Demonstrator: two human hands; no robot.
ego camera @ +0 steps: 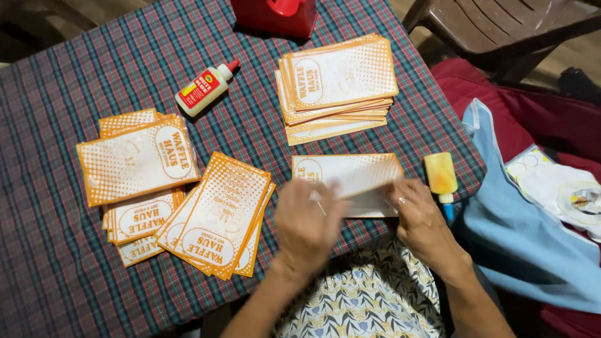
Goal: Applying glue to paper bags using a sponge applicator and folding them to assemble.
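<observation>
Orange card stacks [338, 84]: three; glue bottles [205, 89]: two.

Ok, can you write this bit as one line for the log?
left hand: on orange-and-white paper sheet, blurred | right hand: on sheet's right edge | yellow glue bottle: lying beside right hand | surface: plaid tablecloth

Both my hands are on one orange-and-white paper sheet [348, 177] on the plaid tablecloth [56, 263]: left hand [307, 226], right hand [421, 220], yellow glue bottle [441, 175] just beside.
</observation>
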